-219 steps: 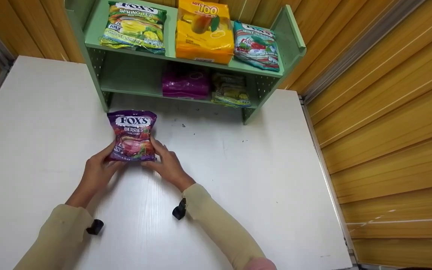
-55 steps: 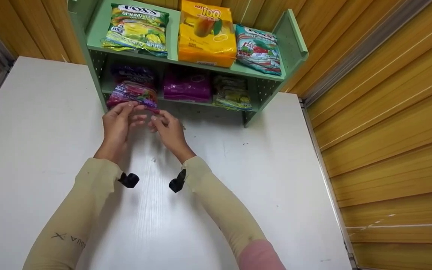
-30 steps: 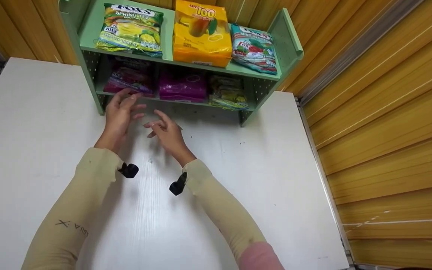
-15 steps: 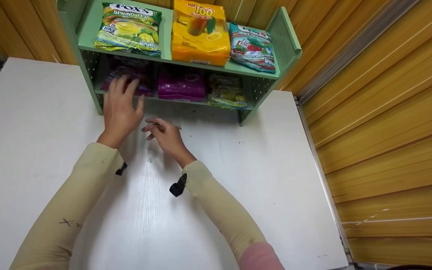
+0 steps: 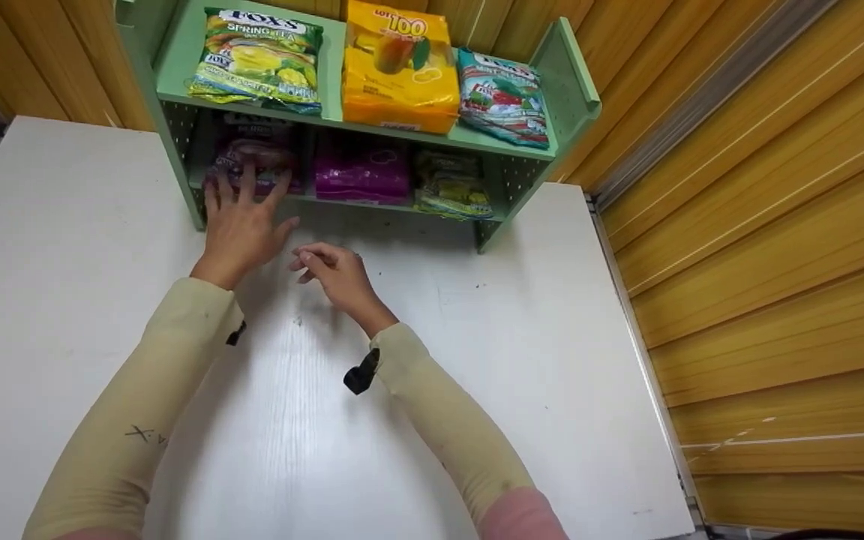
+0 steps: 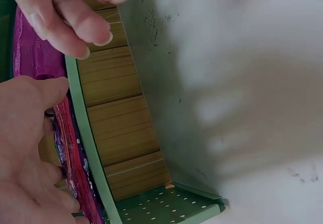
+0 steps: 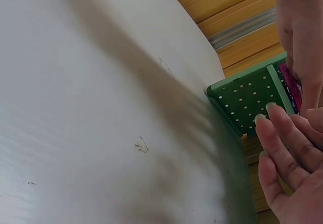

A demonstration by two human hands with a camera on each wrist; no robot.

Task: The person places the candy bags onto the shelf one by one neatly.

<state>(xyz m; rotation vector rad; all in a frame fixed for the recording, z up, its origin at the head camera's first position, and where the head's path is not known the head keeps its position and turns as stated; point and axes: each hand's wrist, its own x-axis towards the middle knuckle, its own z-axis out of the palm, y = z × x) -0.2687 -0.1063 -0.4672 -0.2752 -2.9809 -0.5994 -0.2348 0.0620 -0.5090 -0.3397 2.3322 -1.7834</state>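
Note:
A purple Fox's Berries candy bag lies at the left end of the green rack's lower shelf. My left hand reaches to its front edge, fingers spread and laid against the bag. In the left wrist view that bag's crinkled edge sits beside the shelf lip, under the fingers. Just right of it, over the table, my right hand hovers with loosely bent fingers and holds nothing. The right wrist view shows those right-hand fingers apart from the bag.
Beside the berries bag are a magenta packet and a yellow-green bag. The upper shelf carries a Spring Tea bag, an orange mango candy pack and a teal mint bag. A white table spreads below.
Both hands carried the berries bag from over the table onto the lower shelf and let go. The left hand then turned palm down against the bag; the right drew back slightly.

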